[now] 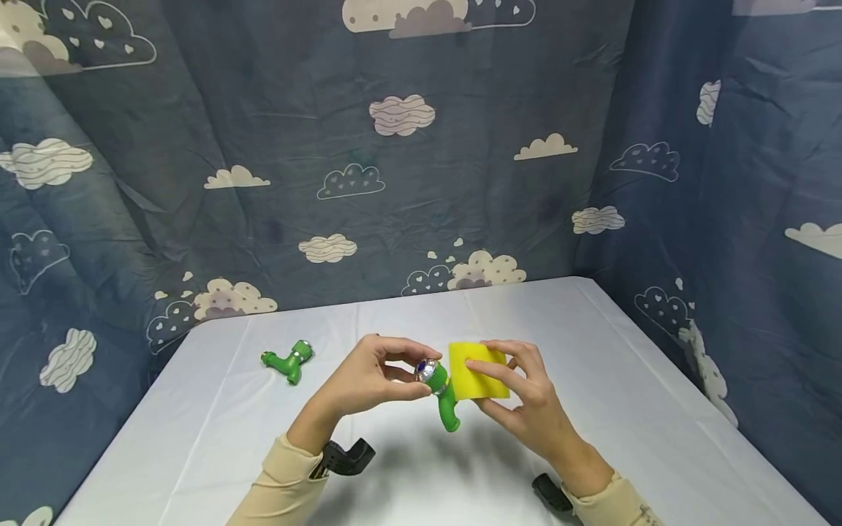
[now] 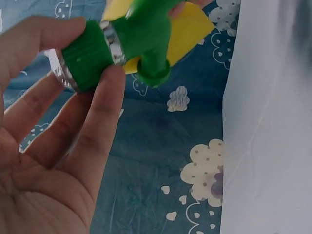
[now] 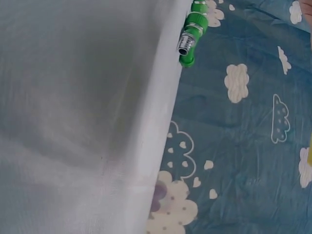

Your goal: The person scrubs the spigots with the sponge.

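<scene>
Near the front middle of the table, my left hand [image 1: 365, 380] pinches a green plastic tap [image 1: 447, 410] by its ribbed, chrome-ringed end, thumb on one side and fingers on the other. Its curved spout points down in the head view. My right hand [image 1: 536, 402] holds a flat yellow cloth [image 1: 463, 380] against the tap's far side, fingers over its face and thumb below. In the left wrist view the yellow cloth [image 2: 190, 36] shows behind the green tap [image 2: 87, 58]. The right wrist view catches only a yellow sliver [image 3: 310, 151] at its edge.
A second green tap [image 1: 289, 363] with a chrome end lies on the white-covered table [image 1: 217, 409], left of my left hand. Dark blue cloud-patterned curtains [image 1: 276, 219] enclose the table's back and sides. Each wrist wears a black mount [image 1: 347, 459].
</scene>
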Motion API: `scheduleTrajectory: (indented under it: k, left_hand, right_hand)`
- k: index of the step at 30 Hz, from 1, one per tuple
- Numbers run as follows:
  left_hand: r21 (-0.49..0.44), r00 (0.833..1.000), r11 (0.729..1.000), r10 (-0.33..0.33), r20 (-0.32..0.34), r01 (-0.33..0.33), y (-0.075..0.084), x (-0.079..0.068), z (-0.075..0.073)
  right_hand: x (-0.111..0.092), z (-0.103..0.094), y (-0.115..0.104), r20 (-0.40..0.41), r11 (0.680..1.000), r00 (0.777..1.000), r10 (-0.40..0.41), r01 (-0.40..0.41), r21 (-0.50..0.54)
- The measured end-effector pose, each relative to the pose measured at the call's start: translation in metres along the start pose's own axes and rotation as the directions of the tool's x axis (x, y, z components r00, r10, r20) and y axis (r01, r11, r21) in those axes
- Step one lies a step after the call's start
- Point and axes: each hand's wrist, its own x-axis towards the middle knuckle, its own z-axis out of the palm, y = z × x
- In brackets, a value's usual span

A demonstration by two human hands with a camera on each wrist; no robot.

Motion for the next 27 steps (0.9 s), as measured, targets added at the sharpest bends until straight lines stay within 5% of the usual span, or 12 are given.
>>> scheduleTrajectory:
  k: [8,15,20,23,27]
  left_hand:
    - [-0.002,0.993,0.998,0.055,0.1,-0.055,0.004,-0.003,-0.007]
    - [-0.145,0.987,0.988,0.074,0.14,-0.054,-0.001,-0.006,-0.016]
    - [-0.252,0.984,0.965,0.108,0.14,-0.07,-0.006,-0.004,-0.016]
    - [-0.283,0.982,0.955,0.135,0.13,-0.094,-0.009,-0.002,-0.013]
    - [-0.306,0.983,0.944,0.159,0.089,-0.125,-0.011,-0.001,-0.009]
  right_hand:
    - [0.0,0.0,0.003,-0.055,0.996,0.996,0.073,-0.075,-0.039]
    - [0.0,0.001,0.007,-0.057,0.989,0.988,0.145,-0.147,-0.036]
    - [0.002,0.002,0.009,-0.022,0.974,0.977,0.213,-0.21,0.089]
    - [0.001,0.001,0.006,0.042,0.93,0.958,0.283,-0.285,0.233]
    - [0.001,0.0,0.001,0.15,0.824,0.915,0.375,-0.403,0.399]
